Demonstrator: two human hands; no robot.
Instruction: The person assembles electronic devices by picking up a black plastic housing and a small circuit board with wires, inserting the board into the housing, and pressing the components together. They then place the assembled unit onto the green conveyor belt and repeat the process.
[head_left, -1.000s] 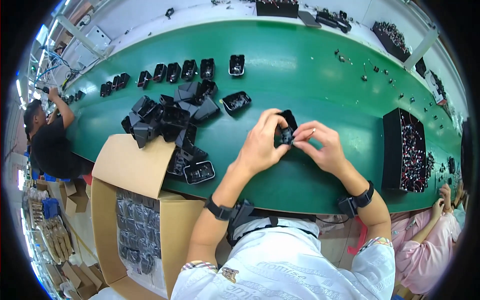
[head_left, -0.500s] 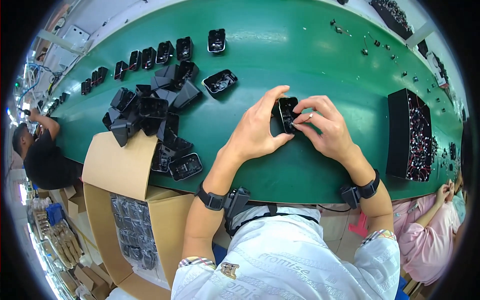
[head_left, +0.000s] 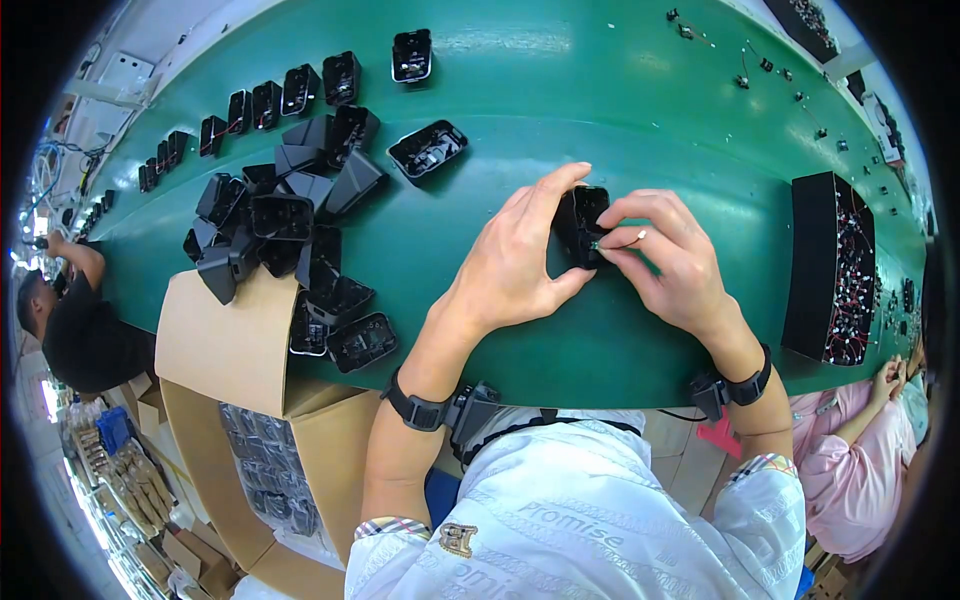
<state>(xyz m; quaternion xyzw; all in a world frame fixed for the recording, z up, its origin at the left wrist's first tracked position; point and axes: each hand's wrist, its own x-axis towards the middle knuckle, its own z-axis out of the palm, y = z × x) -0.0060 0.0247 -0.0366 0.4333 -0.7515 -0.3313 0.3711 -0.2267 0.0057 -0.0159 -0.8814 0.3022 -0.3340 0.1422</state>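
My left hand (head_left: pixel 510 255) is curled round a small black plastic housing (head_left: pixel 588 208), thumb at its near end and fingers at its far end. The housing stands tilted on the green table, its open side toward my right hand (head_left: pixel 665 250). Thumb and fingertips of that hand pinch together at the housing's lower inside. A tiny pale bit (head_left: pixel 594 245) shows at the fingertips, too small to name. Another small white spot lies against a finger of the same hand. To the left is a heap of similar black housings (head_left: pixel 283 216), with one lying apart (head_left: pixel 428 150).
A row of black housings (head_left: pixel 298 90) runs along the far left. At the right stands a black box (head_left: pixel 812 265) of small wired parts, with loose ones beyond it. An open carton (head_left: pixel 335 450) of wrapped black pieces adjoins the near edge. Other people sit at both sides.
The housing has turned and tipped in my left hand, so more of its dark side shows. My right hand has shifted slightly right and down, its fingertips still at the housing. The whole view has moved slightly.
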